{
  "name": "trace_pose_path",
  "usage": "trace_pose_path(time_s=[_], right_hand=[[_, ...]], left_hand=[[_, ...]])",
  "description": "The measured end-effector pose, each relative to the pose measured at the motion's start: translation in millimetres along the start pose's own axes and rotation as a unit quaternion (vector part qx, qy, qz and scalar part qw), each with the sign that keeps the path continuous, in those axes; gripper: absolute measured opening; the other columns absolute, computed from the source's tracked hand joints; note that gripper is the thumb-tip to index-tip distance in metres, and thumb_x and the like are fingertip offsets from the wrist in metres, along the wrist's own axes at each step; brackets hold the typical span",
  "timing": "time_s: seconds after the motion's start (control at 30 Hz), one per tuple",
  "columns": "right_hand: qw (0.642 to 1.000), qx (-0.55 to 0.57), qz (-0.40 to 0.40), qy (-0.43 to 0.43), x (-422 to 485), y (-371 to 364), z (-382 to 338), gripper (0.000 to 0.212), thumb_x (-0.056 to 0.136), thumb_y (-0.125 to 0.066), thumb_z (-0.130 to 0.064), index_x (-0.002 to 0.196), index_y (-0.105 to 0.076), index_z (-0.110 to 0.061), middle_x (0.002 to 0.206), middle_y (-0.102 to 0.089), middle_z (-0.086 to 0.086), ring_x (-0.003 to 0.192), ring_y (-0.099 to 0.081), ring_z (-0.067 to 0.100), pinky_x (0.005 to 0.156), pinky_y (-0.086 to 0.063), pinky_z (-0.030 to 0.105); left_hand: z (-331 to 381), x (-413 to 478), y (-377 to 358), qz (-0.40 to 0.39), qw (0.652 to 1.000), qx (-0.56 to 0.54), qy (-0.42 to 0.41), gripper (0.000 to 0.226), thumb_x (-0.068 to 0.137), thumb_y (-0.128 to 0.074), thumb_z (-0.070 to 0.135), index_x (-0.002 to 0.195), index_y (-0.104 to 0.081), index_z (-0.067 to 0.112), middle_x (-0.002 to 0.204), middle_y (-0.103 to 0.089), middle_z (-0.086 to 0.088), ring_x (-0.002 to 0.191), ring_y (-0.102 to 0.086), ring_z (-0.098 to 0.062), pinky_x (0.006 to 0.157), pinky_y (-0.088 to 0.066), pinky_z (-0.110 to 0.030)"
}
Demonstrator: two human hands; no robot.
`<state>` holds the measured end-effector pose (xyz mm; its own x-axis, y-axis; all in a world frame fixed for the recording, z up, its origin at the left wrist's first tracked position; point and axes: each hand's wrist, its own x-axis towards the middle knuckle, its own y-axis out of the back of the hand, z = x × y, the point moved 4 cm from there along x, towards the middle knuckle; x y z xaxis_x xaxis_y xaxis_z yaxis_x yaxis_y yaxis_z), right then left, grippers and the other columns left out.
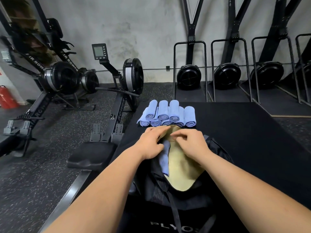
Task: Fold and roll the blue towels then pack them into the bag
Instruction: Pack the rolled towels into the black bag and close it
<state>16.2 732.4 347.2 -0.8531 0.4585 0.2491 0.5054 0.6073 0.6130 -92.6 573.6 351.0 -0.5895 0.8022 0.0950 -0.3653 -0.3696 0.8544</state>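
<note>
– Left hand (151, 143): how is it set?
– It is closed on the rim of the black bag (217, 153), at 11 o'clock of the opening. Its fingers are laid over the edge and its thumb is pressed against a blue towel (165, 158).
– And the right hand (189, 145)?
– Its fingers are curled, and the tan lining (183, 175) is pinched between thumb and forefinger at 12 o'clock of the opening.
– Where is that towel found?
– It is lodged inside the bag, along the 9 o'clock side of the lining, with its length run from 12 to 6.
– Are other towels seen?
– Rolled towels (168, 115) are stacked just beyond the bag at 12 o'clock, with their spiral ends turned toward the wearer. 3 rolls are laid on top of a lower row.
– On what is all this rested?
– Bag and stack are borne by a black plyo box (244, 135), lettered "PLYO" at 6 o'clock.
– What is seen around it?
– Air rowers (133, 76) are parked at 10 o'clock. Ski machines (188, 76) are lined against the grey wall from 1 to 2 o'clock. A red fire extinguisher (6, 98) is stood at 9 o'clock.
</note>
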Motion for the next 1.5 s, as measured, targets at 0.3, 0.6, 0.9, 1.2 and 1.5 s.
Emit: trace_pose_path(time_s=[0.3,0.6,0.9,1.2,1.5], right_hand=[[0.987,0.001,0.116,-0.112,50.4,49.8,42.2,0.025,0.088,-0.06,-0.019,0.1,-0.078,-0.031,0.083,-0.073,-0.012,0.091,-0.067,0.014,0.079,-0.047,0.028],[0.983,-0.099,0.016,-0.157,102.0,40.5,104.0,0.042,0.093,-0.065,-0.023,0.133,-0.067,-0.033,0.112,-0.069,-0.004,0.114,-0.063,0.025,0.095,-0.051,0.034],[0.978,-0.107,-0.038,-0.176,167.3,5.1,146.6,0.052,0.108,-0.05,-0.033,0.159,-0.042,-0.031,0.163,-0.044,0.002,0.146,-0.044,0.03,0.115,-0.036,0.036],[0.969,-0.123,-0.052,-0.21,204.9,-32.2,167.7,0.044,0.107,-0.04,-0.04,0.151,-0.049,-0.042,0.154,-0.05,0.012,0.139,-0.044,0.036,0.113,-0.033,0.042],[0.969,0.01,0.096,-0.229,181.0,-15.1,158.6,0.035,0.095,-0.058,-0.03,0.126,-0.073,-0.035,0.141,-0.06,0.005,0.122,-0.061,0.029,0.099,-0.051,0.037]], left_hand=[[-0.8,27.3,-23.6,0.038,0.996,0.042,-0.063,0.068,0.092,-0.044,0.038,0.159,-0.045,0.028,0.164,-0.043,0.008,0.151,-0.034,-0.014,0.126,-0.025,-0.033],[-20.0,29.4,-78.0,0.042,0.993,0.059,-0.09,0.048,0.11,-0.039,0.046,0.153,-0.043,0.028,0.123,-0.062,0.005,0.111,-0.058,-0.022,0.099,-0.046,-0.043],[-22.9,26.5,-90.9,0.066,0.994,0.043,-0.072,0.048,0.112,-0.03,0.049,0.152,-0.046,0.029,0.131,-0.057,0.011,0.119,-0.053,-0.016,0.11,-0.041,-0.039],[-26.5,29.1,-94.0,0.074,0.996,0.019,-0.056,0.049,0.112,-0.034,0.045,0.158,-0.041,0.031,0.139,-0.055,0.014,0.127,-0.051,-0.014,0.113,-0.038,-0.039],[-29.9,27.6,-95.5,0.08,0.995,0.018,-0.052,0.05,0.112,-0.034,0.045,0.161,-0.036,0.035,0.151,-0.05,0.018,0.139,-0.043,-0.006,0.121,-0.033,-0.039]])
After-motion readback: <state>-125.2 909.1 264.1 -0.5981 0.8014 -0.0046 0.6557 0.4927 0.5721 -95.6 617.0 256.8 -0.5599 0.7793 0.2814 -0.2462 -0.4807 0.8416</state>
